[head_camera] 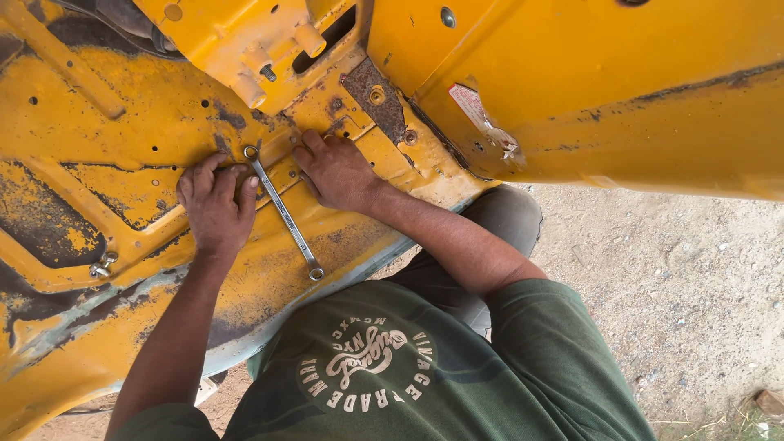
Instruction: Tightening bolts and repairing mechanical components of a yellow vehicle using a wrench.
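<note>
One double-ended ring spanner (pixel 283 211), lying diagonally on the worn yellow metal panel (pixel 98 122) between two hands. Left hand (pixel 215 202): flat, fingers together, thumb touching the spanner shaft. Right hand (pixel 335 170): fingertips pressed at a bolt hole just beside the upper ring. One door hinge (pixel 261 49) above.

The 2 hands lie flat on the yellow metal floor (pixel 98 155), and the ring spanner (pixel 282 214) fills the narrow gap between them. Above the fingers, the yellow bracket (pixel 245 49) with its pegs stands in the way. To the left, the panel is open, only a small bolt (pixel 103 265) sticks up.
</note>
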